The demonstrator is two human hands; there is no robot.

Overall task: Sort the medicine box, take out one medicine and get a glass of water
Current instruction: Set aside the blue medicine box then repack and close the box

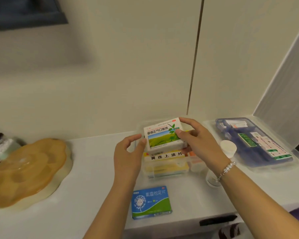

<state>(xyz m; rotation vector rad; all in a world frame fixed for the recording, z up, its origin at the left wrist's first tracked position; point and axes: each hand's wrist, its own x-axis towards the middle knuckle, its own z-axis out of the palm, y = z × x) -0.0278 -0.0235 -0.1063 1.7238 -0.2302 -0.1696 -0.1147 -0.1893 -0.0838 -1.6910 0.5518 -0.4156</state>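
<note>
**Sorting the medicine box, no water yet**

Holding a white and green medicine pack (163, 136) just above the clear medicine box (167, 175), the right hand (195, 137) pinches its right end, thumb in front and fingers (186, 120) over the top. The left hand (128, 152) is loosely curled, its thumb touching the pack's left side. More packs lie in the box below. A blue pack (151, 202) sits out on the desk (93, 187), maybe the chosen one. I think sorting is half done. No water glass shows.

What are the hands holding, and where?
The right hand grips the white medicine carton by its right end; the left hand touches its left edge.
</note>
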